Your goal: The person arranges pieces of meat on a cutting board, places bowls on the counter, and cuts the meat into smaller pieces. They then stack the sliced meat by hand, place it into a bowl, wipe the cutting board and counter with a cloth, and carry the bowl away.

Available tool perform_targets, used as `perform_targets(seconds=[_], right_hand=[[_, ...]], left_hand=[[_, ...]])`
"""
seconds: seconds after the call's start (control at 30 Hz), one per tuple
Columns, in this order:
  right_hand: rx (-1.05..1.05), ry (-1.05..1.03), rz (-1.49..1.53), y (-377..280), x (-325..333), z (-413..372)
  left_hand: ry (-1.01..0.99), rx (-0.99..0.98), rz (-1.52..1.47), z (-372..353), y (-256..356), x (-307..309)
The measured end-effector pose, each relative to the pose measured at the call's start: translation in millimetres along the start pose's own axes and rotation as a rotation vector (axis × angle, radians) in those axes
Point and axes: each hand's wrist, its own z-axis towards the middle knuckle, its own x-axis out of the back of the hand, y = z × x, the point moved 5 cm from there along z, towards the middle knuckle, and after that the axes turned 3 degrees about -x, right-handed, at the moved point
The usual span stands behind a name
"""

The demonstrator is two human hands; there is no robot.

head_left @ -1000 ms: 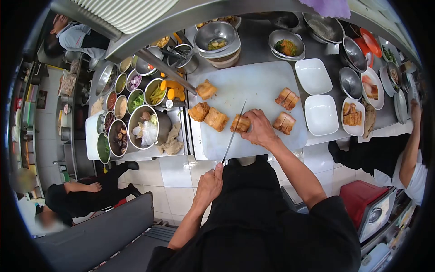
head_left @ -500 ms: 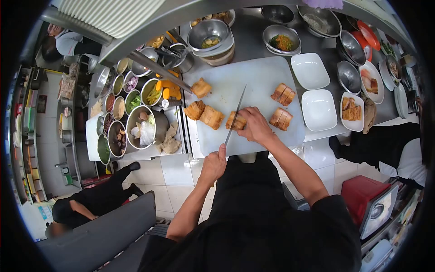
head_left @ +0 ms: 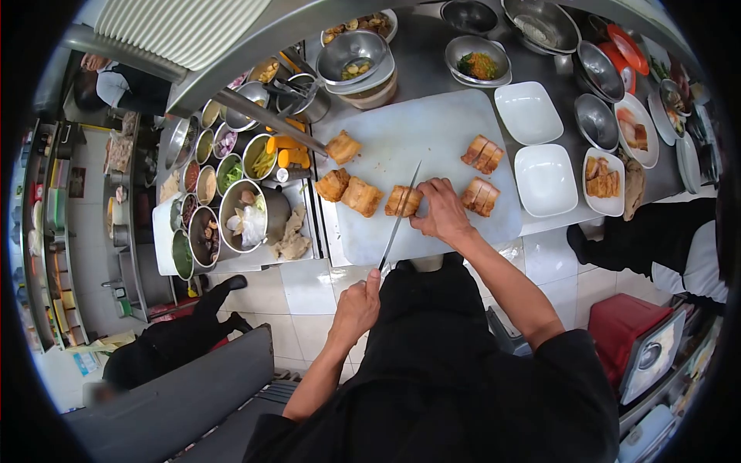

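My left hand (head_left: 357, 309) is closed around the handle of a long kitchen knife (head_left: 391, 239). Its blade lies slantwise across a browned block of pork belly (head_left: 394, 201) on the white cutting board (head_left: 432, 119). From the right, my right hand (head_left: 445, 212) grips that block with bent fingers beside the blade. Two sliced pork blocks, one upper (head_left: 482, 154) and one lower (head_left: 480, 197), sit right of my hand. On the board's left are three uncut-looking pieces: a top one (head_left: 342, 147), a left one (head_left: 333, 185) and a middle one (head_left: 361, 197).
Two white square bowls, upper (head_left: 529, 113) and lower (head_left: 545, 180), stand right of the board, with a bowl of sliced meat (head_left: 603, 185) beyond. A large steel pot (head_left: 231, 239) and several ingredient tins crowd the left. A metal post (head_left: 270, 122) slants over the board's corner. Other people stand nearby.
My left hand and the knife have drawn back toward my body, the blade still across the pork block. My right hand stays on the block. The view has shifted slightly.
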Motion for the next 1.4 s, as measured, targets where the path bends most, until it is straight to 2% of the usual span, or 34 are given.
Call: perform_targets(seconds=[0.17,0.27,0.43,0.53,0.6,0.63,0.73,0.87,1.0,1.07,1.13,1.3,1.4], right_hand=[[-0.036,-0.065,0.005,-0.4,-2.2,2.5],[-0.025,-0.074,0.003,0.7,-1.3,5.4],[-0.005,-0.092,-0.036,-2.3,-4.1,6.9],[0.003,-0.053,-0.070,-6.6,-1.6,9.8],[-0.094,-0.160,-0.044,-3.3,-1.0,9.1],[-0.080,-0.158,-0.051,-5.7,1.1,10.6],[-0.102,-0.132,-0.063,-11.3,0.4,7.3],[-0.044,-0.137,-0.080,-2.4,-16.3,16.8],[0.038,-0.221,-0.059,-6.1,-25.6,22.8],[0.087,-0.159,-0.076,-25.2,-20.9,23.4],[0.128,-0.193,-0.180,-30.3,-25.1,26.5],[0.199,-0.239,-0.163,-23.8,-32.7,29.1],[0.204,-0.188,-0.127,-18.2,-20.2,22.7]], left_hand=[[-0.063,0.036,0.051,-4.1,-8.0,3.2],[-0.037,-0.023,0.071,1.9,-12.5,-5.2],[-0.043,-0.046,-0.006,55.5,2.4,-31.0],[-0.028,-0.019,-0.027,52.9,8.4,-23.2],[-0.002,-0.157,0.026,35.6,13.8,-15.8],[0.010,-0.161,0.017,31.1,6.9,-14.9],[0.058,-0.084,-0.064,4.5,-33.3,-5.5],[0.129,0.317,-0.246,-54.6,-64.4,36.0],[0.202,0.501,-0.222,-100.8,-105.9,70.3],[0.207,0.583,-0.197,-112.7,-117.1,78.9],[0.202,0.611,-0.167,-115.9,-119.7,83.7],[0.180,0.569,-0.072,-104.2,-102.2,99.7],[0.032,0.610,-0.025,-85.3,-97.4,113.2]])
